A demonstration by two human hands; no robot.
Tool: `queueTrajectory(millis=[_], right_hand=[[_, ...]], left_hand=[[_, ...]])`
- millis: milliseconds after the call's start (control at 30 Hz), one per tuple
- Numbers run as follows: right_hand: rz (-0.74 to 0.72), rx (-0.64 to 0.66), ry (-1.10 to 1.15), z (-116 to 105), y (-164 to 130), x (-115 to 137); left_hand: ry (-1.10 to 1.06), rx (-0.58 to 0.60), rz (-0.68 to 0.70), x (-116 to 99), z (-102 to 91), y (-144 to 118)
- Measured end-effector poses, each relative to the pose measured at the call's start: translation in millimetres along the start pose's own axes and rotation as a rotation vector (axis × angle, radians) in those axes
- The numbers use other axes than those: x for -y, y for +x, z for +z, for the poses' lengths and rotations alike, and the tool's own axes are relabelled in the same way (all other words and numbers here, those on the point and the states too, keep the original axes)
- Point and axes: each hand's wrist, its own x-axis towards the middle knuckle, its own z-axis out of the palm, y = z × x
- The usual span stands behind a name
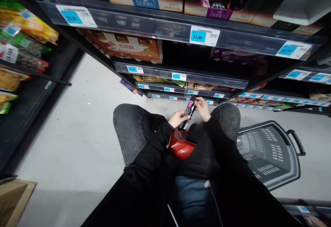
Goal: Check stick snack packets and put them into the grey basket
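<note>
Between my knees, both hands hold a slim black packet (186,118) with a pink patch near its upper end. My left hand (178,119) grips its lower left side, thumb laid across the front. My right hand (203,109) pinches it near the top right, fingers closed on the edge. The packet is tilted, its top leaning right. Below it, a glossy red object (181,145) sits between my legs, partly covered by my sleeve and thigh; its kind is unclear.
Store shelves (144,29) with price tags and boxed goods rise in front. A grey shopping basket (274,151) stands on the floor at my right. Bagged snacks (28,23) fill a rack at the left. A cardboard box (15,199) is at lower left.
</note>
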Motion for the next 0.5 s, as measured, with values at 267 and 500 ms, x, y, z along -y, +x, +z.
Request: queueTrajectory(millis=[267, 500], right_hand=[[0.003, -0.038, 0.023, 1.3, 0.7, -0.6], [0.051, 0.000, 0.067, 1.4, -0.5, 3.0]], left_hand=[[0.034, -0.031, 0.000, -3.1, 0.6, -1.9], [0.000, -0.026, -0.036, 1.4, -1.2, -0.2]])
